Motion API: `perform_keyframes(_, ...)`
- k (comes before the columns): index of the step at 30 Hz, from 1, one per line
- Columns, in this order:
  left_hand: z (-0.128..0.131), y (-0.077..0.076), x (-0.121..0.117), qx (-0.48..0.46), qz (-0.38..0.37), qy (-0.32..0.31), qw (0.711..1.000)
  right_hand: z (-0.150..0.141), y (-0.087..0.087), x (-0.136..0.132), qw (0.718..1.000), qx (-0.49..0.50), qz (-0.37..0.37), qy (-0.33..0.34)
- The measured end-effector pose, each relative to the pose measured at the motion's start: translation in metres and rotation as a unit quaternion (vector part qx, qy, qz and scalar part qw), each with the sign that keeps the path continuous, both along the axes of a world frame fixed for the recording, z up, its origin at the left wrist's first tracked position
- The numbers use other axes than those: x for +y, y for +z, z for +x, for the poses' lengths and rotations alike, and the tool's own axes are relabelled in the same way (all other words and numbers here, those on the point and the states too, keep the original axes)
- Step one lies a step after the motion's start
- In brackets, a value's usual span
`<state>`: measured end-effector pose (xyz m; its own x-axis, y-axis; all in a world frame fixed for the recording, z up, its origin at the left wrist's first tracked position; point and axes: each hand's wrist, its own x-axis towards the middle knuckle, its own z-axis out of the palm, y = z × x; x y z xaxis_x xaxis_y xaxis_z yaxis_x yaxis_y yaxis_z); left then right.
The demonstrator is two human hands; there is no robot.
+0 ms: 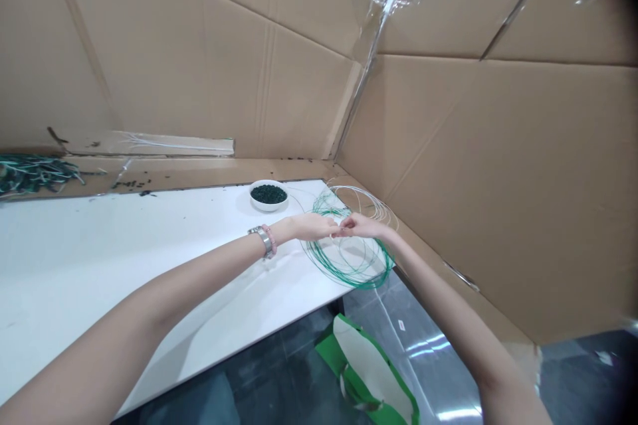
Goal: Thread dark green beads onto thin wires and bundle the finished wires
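My left hand (318,226), with a metal band and a pink bracelet at its wrist, reaches over a coil of thin green wire (366,279). Its fingers are pinched together. From the right, my right hand (363,226) meets it, thumb and fingers also closed, the fingertips of both almost touching. Thin wire runs at the fingertips; which strand each hand pinches is too fine to tell. Behind the hands lies a coil of white wire (381,204) at the table's corner. A white bowl (254,204) of small dark green pieces (269,194) stands left of the coils.
The white table (90,259) ends at a right-hand corner near the coils. Tall cardboard walls (498,166) enclose the back and right. A dark green and white bundle of strands (34,172) lies at the far left. Below, a green and white bag (371,362) rests on the floor.
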<state>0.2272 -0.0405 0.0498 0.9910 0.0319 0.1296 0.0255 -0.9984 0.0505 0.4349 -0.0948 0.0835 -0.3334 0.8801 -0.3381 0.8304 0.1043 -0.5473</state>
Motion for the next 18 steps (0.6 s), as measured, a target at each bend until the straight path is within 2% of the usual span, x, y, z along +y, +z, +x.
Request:
perform_keyframes(6,-0.008,0.008,-0.004,-0.085,-0.041,0.057,0.994,-0.015,-0.011,-0.013,0.999,0.032,-0.030,-0.007)
perform_keyframes(10,-0.012,0.007,-0.022,-0.158,-0.045,0.138,0.977,-0.019,-0.002,-0.014,0.997,0.044,-0.033,-0.054)
perform_keyframes(12,-0.015,0.000,-0.037,-0.160,-0.053,0.135,0.977,-0.019,0.011,-0.010,0.995,0.047,-0.027,-0.083)
perform_keyframes(14,-0.018,-0.010,-0.053,-0.126,-0.066,0.093,0.985,-0.016,0.031,-0.002,0.992,0.049,-0.012,-0.111)
perform_keyframes(16,-0.020,-0.023,-0.065,-0.082,-0.079,0.059,0.992,-0.012,0.060,0.010,0.989,0.048,0.012,-0.139)
perform_keyframes(18,-0.022,-0.034,-0.070,-0.043,-0.092,0.050,0.994,-0.007,0.098,0.024,0.984,0.052,0.052,-0.164)
